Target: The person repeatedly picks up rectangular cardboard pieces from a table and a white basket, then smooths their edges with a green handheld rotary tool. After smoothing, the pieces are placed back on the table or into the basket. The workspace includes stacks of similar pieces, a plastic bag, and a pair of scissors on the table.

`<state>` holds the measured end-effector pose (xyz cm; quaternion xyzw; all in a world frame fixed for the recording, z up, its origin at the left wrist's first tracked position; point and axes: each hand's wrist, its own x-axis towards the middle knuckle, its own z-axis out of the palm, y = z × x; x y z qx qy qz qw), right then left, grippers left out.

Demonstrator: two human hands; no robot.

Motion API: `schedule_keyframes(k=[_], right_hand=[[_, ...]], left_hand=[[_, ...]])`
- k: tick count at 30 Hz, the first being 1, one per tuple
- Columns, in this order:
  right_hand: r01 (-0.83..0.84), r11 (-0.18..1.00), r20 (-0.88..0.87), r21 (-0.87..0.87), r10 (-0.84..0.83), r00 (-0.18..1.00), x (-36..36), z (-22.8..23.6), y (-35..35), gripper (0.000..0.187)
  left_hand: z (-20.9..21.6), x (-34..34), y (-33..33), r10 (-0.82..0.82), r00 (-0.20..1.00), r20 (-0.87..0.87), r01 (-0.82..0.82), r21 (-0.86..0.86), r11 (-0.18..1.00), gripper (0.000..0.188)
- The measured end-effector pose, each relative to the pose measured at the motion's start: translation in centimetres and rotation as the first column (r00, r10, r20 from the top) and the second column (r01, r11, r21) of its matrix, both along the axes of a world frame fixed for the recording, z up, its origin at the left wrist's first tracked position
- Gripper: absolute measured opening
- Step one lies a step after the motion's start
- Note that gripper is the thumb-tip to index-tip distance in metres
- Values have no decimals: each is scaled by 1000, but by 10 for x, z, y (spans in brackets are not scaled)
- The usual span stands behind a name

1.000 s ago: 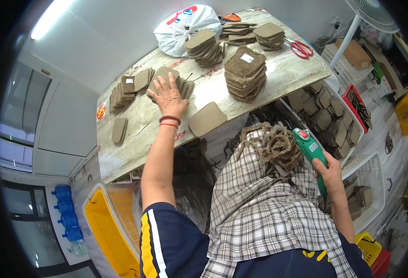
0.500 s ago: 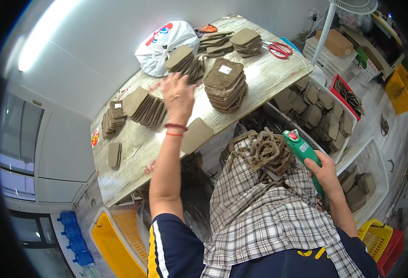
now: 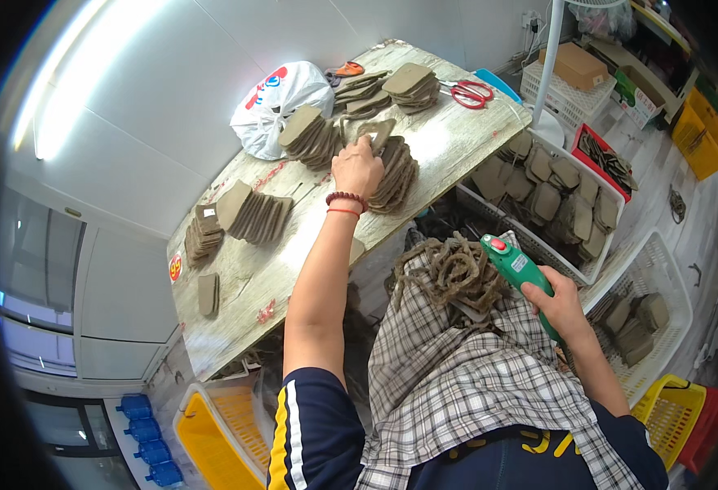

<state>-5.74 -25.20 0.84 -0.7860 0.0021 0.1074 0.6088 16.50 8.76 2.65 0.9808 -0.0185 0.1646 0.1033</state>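
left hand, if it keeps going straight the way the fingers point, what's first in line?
The left hand already rests on the stack of brown pieces. Straight on, it would probably meet the leaning pile or the white plastic bag behind it; depth is unclear.

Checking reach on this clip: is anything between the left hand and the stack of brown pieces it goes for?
Nothing visible. The left hand already rests on top of the stack of brown pieces on the table.
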Motion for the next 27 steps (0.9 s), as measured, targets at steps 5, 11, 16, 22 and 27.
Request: schedule_keyframes(k=[5,11,16,22,27], right_hand=[[1,1000,77,0,-1,997,6,15,13,37],[51,999,221,19,-54,974,15,36,34,37],[80,996,261,38,-87,961,8,39,43,36],[79,996,220,31,-84,972,-3,40,34,39],[82,994,203,73,-95,974,-7,42,28,40]], left_hand=[[14,-20,18,105,925,364,91,-481,872,24],[26,-99,-42,199,919,339,394,-794,-463,33],[8,-127,-90,194,959,205,278,-585,-762,32],[0,-134,-110,65,973,220,172,-511,-842,32],[-1,-141,-118,3,981,193,114,-566,-816,31]])
